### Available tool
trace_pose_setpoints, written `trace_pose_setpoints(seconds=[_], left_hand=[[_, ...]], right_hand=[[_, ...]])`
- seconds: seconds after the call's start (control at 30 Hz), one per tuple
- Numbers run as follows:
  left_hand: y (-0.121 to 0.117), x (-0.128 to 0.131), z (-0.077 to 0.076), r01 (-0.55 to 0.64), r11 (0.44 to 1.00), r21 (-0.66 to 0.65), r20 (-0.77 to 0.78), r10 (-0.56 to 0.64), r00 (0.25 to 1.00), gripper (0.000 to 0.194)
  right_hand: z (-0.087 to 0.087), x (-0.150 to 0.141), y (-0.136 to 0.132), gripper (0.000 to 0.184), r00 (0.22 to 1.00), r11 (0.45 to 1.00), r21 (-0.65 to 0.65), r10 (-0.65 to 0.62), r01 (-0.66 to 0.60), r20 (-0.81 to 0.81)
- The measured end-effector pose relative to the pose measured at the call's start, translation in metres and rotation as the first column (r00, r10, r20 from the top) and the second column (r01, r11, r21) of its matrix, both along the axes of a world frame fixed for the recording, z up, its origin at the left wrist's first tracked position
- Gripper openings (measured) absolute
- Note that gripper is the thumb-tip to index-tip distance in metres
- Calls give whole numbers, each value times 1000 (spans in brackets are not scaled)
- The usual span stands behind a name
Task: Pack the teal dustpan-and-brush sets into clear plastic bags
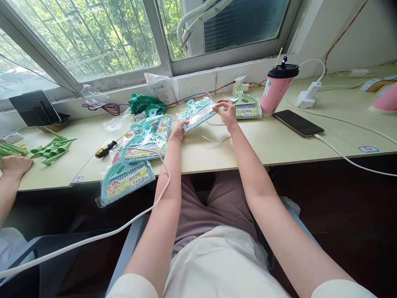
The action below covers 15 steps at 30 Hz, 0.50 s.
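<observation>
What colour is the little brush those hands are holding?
The bagged plastic brush is teal green, seen best in the head view.

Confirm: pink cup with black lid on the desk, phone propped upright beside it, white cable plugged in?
Not quite: the head view shows the black smartphone lying flat on the desk, not propped upright. The rest holds: the pink cup has a black lid, and the white cable is plugged into the phone.

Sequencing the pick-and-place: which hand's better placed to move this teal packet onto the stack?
Left, probably. The left hand grips the left end of the teal brush packet, and the stack of packaged brushes lies on that side, while the right hand sits farther away at the packet's other end.
</observation>
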<state>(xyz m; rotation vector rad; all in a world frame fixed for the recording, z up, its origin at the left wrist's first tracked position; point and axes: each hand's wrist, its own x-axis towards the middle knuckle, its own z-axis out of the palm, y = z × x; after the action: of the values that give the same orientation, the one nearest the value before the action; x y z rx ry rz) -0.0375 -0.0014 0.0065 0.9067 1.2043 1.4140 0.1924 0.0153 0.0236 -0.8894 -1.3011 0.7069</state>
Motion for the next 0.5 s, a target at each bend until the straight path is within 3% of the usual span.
trace_pose_setpoints(seconds=[0.1, 0.33, 0.5], left_hand=[[-1, 4, 4, 19, 999, -46, -9, -20, 1000, 31], [3, 11, 1, 68, 997, 20, -57, -67, 996, 34], [9, 8, -4, 104, 990, 93, -60, -99, 993, 39]], right_hand=[[-5, 0, 7, 15, 996, 998, -25, -58, 56, -69], [-9, -3, 4, 8, 977, 978, -66, -202, 198, -69], [-8, -6, -6, 5, 986, 989, -52, -144, 140, -88]])
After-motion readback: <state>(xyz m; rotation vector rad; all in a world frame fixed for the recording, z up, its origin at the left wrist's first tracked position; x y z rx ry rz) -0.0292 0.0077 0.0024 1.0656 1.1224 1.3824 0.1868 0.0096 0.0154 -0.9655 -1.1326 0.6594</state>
